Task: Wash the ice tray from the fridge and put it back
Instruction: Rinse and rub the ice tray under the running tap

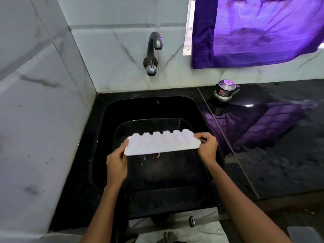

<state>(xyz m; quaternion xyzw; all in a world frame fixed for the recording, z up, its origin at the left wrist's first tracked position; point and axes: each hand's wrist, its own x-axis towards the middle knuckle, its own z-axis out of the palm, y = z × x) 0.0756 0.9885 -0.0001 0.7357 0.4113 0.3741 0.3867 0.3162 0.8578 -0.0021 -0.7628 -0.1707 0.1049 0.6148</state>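
A white plastic ice tray (162, 143) hangs over the black sink (105, 130), turned so the bumps of its cups face up and away from me. My left hand (117, 163) grips its left end and my right hand (207, 146) grips its right end. The tray is held roughly level, tilted slightly down toward me. A dark metal tap (155, 44) juts from the tiled wall above the sink; one drop shows below its spout, no steady stream.
A small steel pot with a lid (226, 91) stands on the glossy black counter (280, 155) right of the sink. A purple curtain (259, 30) hangs at the upper right. Marble-look tiled walls close in on the left and back.
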